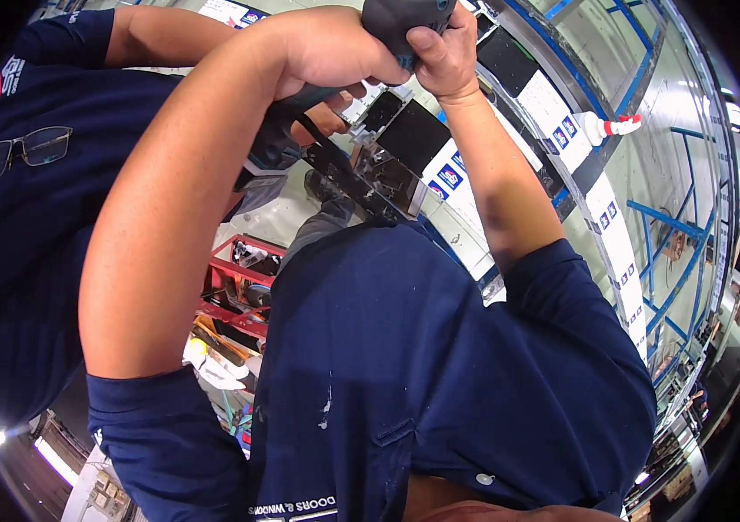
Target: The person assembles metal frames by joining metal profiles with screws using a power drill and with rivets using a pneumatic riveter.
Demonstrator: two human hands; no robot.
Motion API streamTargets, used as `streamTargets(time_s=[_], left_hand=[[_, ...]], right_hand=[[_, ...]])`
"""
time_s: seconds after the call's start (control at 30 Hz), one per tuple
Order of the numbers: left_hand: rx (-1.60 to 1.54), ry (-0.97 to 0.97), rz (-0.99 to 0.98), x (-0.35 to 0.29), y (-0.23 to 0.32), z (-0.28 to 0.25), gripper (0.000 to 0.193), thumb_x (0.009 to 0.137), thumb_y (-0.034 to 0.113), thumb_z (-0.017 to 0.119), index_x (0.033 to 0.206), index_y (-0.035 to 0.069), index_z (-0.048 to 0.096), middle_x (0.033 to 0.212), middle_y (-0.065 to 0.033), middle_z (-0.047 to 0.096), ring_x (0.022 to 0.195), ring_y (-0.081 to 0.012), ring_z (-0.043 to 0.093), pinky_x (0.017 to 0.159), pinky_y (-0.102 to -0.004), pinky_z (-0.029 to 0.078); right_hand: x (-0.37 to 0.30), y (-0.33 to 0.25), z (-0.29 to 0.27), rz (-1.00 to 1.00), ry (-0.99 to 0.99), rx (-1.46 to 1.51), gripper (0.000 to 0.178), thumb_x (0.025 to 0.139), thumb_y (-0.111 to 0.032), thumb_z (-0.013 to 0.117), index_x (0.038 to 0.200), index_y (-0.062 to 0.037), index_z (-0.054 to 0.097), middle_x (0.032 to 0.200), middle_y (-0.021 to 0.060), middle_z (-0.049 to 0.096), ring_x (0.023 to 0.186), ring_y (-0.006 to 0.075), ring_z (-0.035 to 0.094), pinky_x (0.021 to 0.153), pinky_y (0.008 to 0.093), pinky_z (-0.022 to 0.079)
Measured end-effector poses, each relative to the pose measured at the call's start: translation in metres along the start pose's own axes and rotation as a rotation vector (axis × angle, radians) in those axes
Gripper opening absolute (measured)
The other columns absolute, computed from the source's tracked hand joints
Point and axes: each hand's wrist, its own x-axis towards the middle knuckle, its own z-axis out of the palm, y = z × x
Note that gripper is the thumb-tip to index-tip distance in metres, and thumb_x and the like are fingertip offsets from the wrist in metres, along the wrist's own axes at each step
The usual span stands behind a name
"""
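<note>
At the top edge I hold a dark grey and teal cordless power tool (405, 28), and its upper end is partly cut off by the picture. My left hand (331, 48) wraps around its grip. Below that hand, the bulky lower end of the tool (273, 148) hangs toward the co-worker. My right hand (448, 56) is closed on the tool's other side, with the thumb pressed along the housing. Which kind of power tool it is, I cannot tell. Another person's fingers (326, 117) show just beneath my left wrist.
A co-worker in a navy shirt (31, 200) stands close on my left. Long white profiles with printed film (622, 261) run along blue metal racks (674, 226) at the right. A white bottle with a red nozzle (593, 129) rests there. Below lies a red tool rack (235, 278) with assorted tools.
</note>
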Motion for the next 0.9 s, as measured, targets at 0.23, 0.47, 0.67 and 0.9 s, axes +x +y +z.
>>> streamTargets(time_s=[0.23, 0.47, 0.67, 0.9], left_hand=[[0.069, -0.002, -0.134, 0.013, -0.005, 0.003, 0.01, 0.079, 0.012, 0.072, 0.079, 0.002, 0.07, 0.073, -0.005, 0.066, 0.066, -0.015, 0.062, 0.062, -0.0299, 0.049], [0.072, 0.065, -0.107, 0.013, -0.01, 0.006, 0.009, 0.071, 0.009, 0.069, 0.07, 0.001, 0.068, 0.065, -0.006, 0.063, 0.059, -0.0152, 0.06, 0.057, -0.0298, 0.047], [0.062, 0.079, -0.125, 0.014, -0.017, 0.006, 0.009, 0.07, 0.009, 0.069, 0.069, 0.0, 0.068, 0.065, -0.0061, 0.063, 0.058, -0.0154, 0.059, 0.056, -0.0298, 0.047], [0.075, 0.089, -0.135, 0.015, -0.009, 0.01, 0.008, 0.068, 0.009, 0.069, 0.067, 0.001, 0.067, 0.064, -0.0058, 0.063, 0.058, -0.0155, 0.059, 0.056, -0.0299, 0.046]], right_hand=[[0.01, 0.019, -0.003, -0.214, -0.072, 0.098, 0.087, 0.077, -0.068, 0.083, 0.123, 0.0044, 0.067, 0.111, 0.0086, 0.072, 0.103, 0.02, 0.065, 0.096, 0.035, 0.051], [0.0, 0.006, -0.007, 0.182, 0.012, -0.111, 0.085, 0.075, -0.068, 0.083, 0.121, 0.0032, 0.068, 0.11, 0.0078, 0.072, 0.102, 0.0189, 0.065, 0.093, 0.0343, 0.052], [0.004, 0.019, -0.002, -0.213, -0.122, 0.092, 0.084, 0.075, -0.065, 0.084, 0.12, 0.0033, 0.068, 0.109, 0.0074, 0.072, 0.1, 0.0182, 0.065, 0.093, 0.0343, 0.052], [0.001, 0.02, -0.008, -0.002, -0.029, 0.034, 0.083, 0.075, -0.064, 0.085, 0.121, 0.0035, 0.067, 0.109, 0.0066, 0.071, 0.101, 0.0179, 0.064, 0.093, 0.0335, 0.051]])
